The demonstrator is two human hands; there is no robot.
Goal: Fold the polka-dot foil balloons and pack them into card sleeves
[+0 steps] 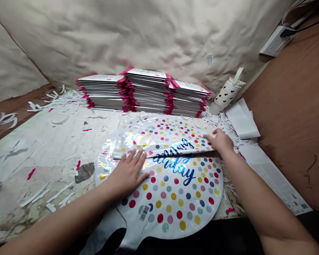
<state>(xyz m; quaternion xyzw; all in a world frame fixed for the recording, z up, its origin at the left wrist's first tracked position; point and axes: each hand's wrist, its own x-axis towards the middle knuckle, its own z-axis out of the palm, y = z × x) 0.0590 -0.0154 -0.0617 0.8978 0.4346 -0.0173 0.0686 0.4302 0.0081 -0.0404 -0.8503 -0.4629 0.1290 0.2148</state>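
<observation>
A flat, white foil balloon (172, 202) with colourful dots and blue "birthday" lettering lies in front of me. Its upper part is a separate layer or fold whose straight lower edge crosses the lettering, with a dark gap under it toward the right. My left hand (129, 170) rests palm down on the left end of that edge, fingers spread. At the right end, my right hand (222, 141) touches the upper layer, thumb stretched toward the left; some of its fingers are hidden. A barcode label (144, 212) sits near the balloon's lower left, above the narrow tail.
Three stacks of pink-edged white packets (149, 94) stand against the back wall. Right of them leans a white tumbler (225, 95) with hearts. Paper scraps (37, 194) litter the worn table. White paper sheets (243, 118) lie at right, below a power strip (276, 40).
</observation>
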